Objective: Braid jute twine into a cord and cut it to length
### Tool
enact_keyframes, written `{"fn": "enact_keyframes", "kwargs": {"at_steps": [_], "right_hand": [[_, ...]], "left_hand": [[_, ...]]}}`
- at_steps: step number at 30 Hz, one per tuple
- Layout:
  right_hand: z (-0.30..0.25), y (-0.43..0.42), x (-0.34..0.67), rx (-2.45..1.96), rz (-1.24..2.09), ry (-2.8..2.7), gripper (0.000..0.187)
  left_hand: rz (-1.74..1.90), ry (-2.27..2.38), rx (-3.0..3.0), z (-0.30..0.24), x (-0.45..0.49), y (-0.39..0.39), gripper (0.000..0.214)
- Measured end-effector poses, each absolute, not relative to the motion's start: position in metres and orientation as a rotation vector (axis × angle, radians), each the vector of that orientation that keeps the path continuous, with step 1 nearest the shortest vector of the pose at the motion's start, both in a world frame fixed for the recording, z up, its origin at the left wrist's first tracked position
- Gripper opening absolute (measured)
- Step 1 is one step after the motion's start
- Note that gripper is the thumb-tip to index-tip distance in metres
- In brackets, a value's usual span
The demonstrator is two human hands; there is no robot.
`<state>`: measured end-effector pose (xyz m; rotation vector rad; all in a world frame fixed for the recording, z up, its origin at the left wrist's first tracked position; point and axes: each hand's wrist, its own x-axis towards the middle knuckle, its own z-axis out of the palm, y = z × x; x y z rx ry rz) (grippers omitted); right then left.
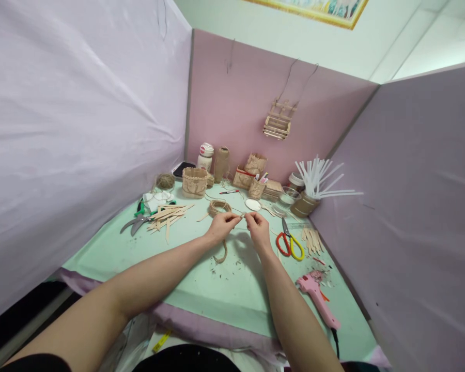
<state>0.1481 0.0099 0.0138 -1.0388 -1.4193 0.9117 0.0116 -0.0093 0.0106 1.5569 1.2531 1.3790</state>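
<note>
My left hand (221, 228) and my right hand (258, 230) meet over the middle of the table, fingertips almost touching. Both are closed in a pinch on a thin piece of jute twine (242, 214), of which only a short bit shows between the fingers. Just behind my left hand lies a coil of jute rope (217, 206). A loose rope end (223, 252) curls on the table below my left wrist. Scissors with one red and one yellow handle (290, 245) lie to the right of my right hand.
Wooden sticks (168, 217) and pruning shears (137, 222) lie on the left. A pink glue gun (320, 297) rests at the right front, near short wooden strips (313, 241). Behind stand a woven-look basket (195, 183), a twine spool (221, 165) and a pot of white glue sticks (306, 204).
</note>
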Motion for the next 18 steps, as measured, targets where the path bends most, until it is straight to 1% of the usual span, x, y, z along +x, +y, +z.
{"fn": "enact_keyframes", "kwargs": {"at_steps": [6, 10, 14, 18], "right_hand": [[0.0109, 0.0121, 0.1484, -0.981, 1.111, -1.274, 0.041], [0.0118, 0.0141, 0.1494, -1.005, 1.232, -1.196, 0.034], [0.0155, 0.0124, 0.1511, -0.903, 1.391, -1.187, 0.029], [0.0161, 0.0106, 0.1504, -0.847, 1.443, -1.238, 0.027]], "left_hand": [[1.473, 1.183, 1.505, 0.0119, 0.0118, -0.0093, 0.031], [1.429, 1.134, 1.574, 0.0119, 0.0117, -0.0109, 0.029], [1.428, 1.137, 1.665, 0.0093, 0.0129, -0.0116, 0.022], [1.457, 1.137, 1.715, 0.0074, 0.0133, -0.01, 0.018]]}}
